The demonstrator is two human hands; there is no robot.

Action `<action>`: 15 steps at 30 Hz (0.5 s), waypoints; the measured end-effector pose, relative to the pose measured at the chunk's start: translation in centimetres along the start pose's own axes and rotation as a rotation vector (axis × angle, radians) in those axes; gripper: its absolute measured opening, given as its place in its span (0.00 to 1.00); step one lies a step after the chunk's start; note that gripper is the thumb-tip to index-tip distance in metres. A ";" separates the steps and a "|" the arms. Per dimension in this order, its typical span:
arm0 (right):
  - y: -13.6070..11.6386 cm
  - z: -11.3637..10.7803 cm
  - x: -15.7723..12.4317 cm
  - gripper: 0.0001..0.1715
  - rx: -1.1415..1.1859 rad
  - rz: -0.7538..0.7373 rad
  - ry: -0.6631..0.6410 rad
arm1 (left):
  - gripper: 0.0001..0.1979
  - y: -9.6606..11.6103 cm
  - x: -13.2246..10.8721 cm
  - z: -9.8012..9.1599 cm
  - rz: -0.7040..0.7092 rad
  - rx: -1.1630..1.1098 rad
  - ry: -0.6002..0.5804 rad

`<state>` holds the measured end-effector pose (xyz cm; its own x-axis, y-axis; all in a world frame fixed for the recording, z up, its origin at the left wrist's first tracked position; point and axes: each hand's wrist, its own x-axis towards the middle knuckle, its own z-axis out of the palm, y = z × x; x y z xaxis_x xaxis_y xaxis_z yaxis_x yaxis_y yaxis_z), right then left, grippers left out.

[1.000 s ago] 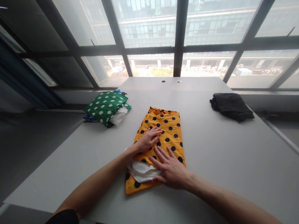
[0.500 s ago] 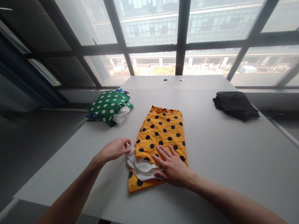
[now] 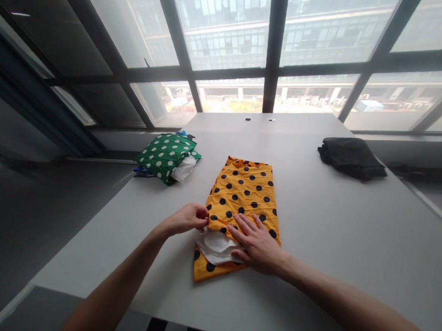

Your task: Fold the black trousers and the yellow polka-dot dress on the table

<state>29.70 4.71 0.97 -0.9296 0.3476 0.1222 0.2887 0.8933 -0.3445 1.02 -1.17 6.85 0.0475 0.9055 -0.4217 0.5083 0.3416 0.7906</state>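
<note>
A folded yellow cloth garment with black polka dots lies on the white table, its upper layer over a lower one. White fabric bulges from between the layers at the near end. My left hand pinches the left edge of the yellow garment's upper layer, close to the white fabric. Flat on the near right part of the garment rests my right hand, fingers spread, its thumb over the white fabric.
A green cloth bundle with white dots lies at the table's left edge, white fabric poking out. Folded black cloth sits near the right edge. Beyond the white table are large windows.
My left hand has moved right and closed on the edge of the yellow garment. My right hand stays flat on the cloth. The view has shifted slightly.
</note>
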 end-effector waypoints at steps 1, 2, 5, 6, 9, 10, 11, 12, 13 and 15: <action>0.0 0.0 0.0 0.40 0.001 0.002 0.001 | 0.18 0.0 0.0 0.2 0.011 -0.025 -0.005; 0.0 0.0 0.0 0.40 0.002 0.003 0.004 | 0.18 -0.1 -0.1 0.3 0.023 -0.038 -0.008; 0.0 0.1 0.0 0.40 0.002 -0.002 0.021 | 0.21 -0.4 -0.9 0.4 0.059 -0.009 0.006; -0.1 0.1 0.0 0.40 0.003 -0.003 0.028 | 0.21 -0.5 -1.2 0.4 0.079 0.015 0.009; -0.1 0.2 0.0 0.40 0.008 0.010 0.046 | 0.20 -0.8 -2.1 0.8 0.153 0.106 0.048; -0.1 0.2 0.0 0.40 0.011 0.013 0.049 | 0.19 -0.9 -2.3 1.1 0.166 0.127 0.063; -0.2 0.2 0.0 0.40 0.013 0.015 0.050 | 0.19 -0.9 -2.4 1.5 0.169 0.126 0.075; -0.2 0.2 0.1 0.40 0.014 0.014 0.051 | 0.19 -0.9 -2.5 2.0 0.166 0.095 0.081; -0.1 0.2 0.1 0.40 0.014 0.011 0.052 | 0.19 -0.8 -2.5 2.6 0.164 0.034 0.083; -0.1 0.3 0.1 0.40 0.008 0.007 0.054 | 0.22 -0.5 -2.3 3.7 0.174 -0.135 0.092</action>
<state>29.55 4.55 0.76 -0.9138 0.3691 0.1697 0.2933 0.8885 -0.3529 3.81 -4.38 5.82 0.0423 0.9707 -0.2366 0.3796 0.2034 0.9025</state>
